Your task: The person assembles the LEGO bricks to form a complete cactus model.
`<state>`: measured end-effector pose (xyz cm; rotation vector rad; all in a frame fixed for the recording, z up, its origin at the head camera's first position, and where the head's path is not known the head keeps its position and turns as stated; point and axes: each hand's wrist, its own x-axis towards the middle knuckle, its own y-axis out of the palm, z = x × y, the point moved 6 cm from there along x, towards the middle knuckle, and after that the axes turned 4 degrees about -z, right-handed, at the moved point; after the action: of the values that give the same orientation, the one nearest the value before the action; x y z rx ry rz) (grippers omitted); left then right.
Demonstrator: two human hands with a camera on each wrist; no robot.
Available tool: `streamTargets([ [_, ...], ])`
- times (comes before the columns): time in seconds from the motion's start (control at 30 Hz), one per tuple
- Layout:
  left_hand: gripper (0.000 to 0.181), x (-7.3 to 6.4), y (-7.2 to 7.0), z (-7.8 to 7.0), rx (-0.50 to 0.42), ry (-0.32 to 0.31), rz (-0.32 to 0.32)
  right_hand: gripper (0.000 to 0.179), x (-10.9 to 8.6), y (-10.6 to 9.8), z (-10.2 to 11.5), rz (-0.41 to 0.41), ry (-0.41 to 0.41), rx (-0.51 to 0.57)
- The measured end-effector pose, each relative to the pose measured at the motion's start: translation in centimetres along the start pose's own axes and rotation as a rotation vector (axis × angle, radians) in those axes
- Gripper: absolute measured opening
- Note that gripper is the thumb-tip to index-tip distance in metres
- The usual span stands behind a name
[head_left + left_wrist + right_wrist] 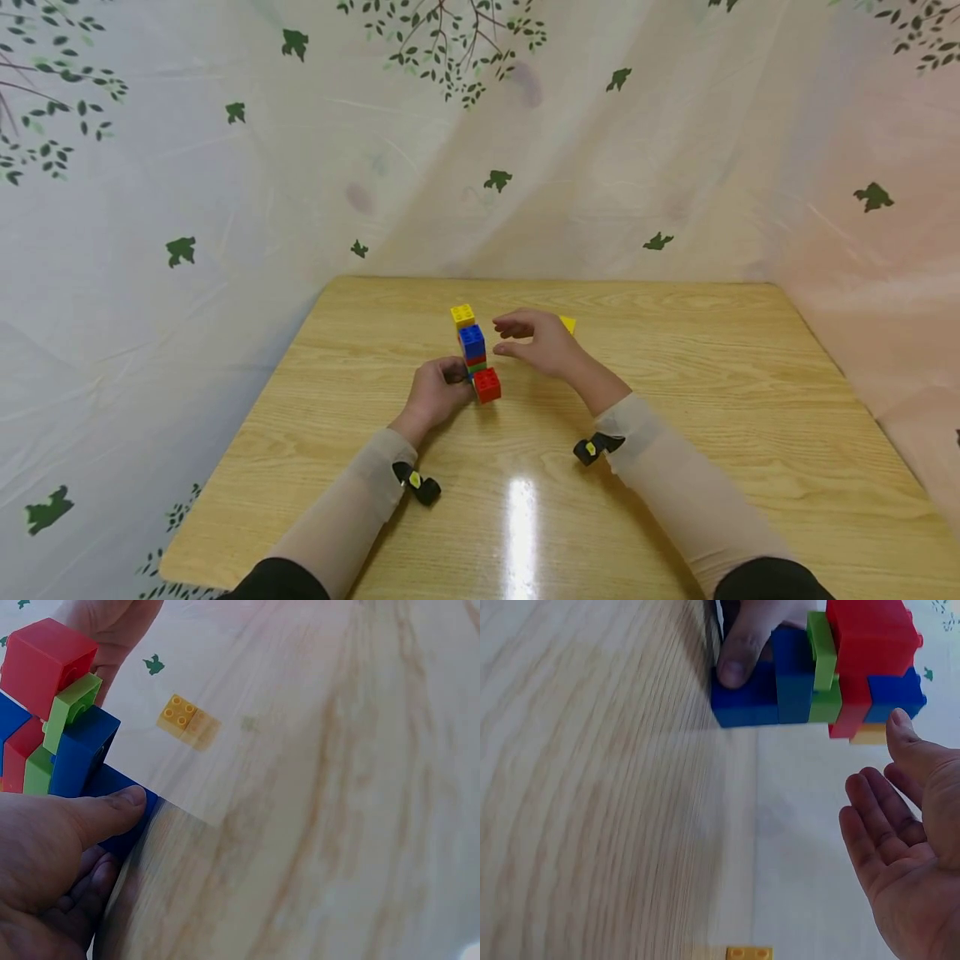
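A stack of toy building bricks stands on the table, with a yellow brick [462, 316] and a blue brick [472, 342] at its top. A red brick [487, 385] juts out from the near side, resting on a thin green brick [822, 652]. Low on the stack, my left hand [435, 390] grips the bottom blue brick [746, 697], thumb pressed on its side. My right hand [546, 340] is just right of the stack, apart from it, fingers loosely extended and holding nothing. Behind that hand lies a loose yellow brick [568, 323], partly hidden in the head view.
The wooden table [675, 367] reaches back to a pale curtain [420, 200] printed with leaves. The same curtain stands along both sides. A small black wrist device [417, 483] is strapped to the left sleeve, another wrist device [597, 447] to the right.
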<state>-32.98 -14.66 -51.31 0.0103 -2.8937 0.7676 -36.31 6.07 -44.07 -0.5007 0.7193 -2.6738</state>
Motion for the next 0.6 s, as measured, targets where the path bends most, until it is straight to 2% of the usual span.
streamTargets([
  [0.3, 0.025, 0.0, -0.1, 0.0, 0.009, -0.004, 0.006, 0.046, -0.2, -2.8, -2.6, -0.041, 0.03, -0.044],
  [0.6, 0.026, -0.3, -0.2, -0.2, 0.016, -0.017, 0.01, 0.048, -0.6, -4.8, -5.6, -0.068, 0.084, -0.144],
])
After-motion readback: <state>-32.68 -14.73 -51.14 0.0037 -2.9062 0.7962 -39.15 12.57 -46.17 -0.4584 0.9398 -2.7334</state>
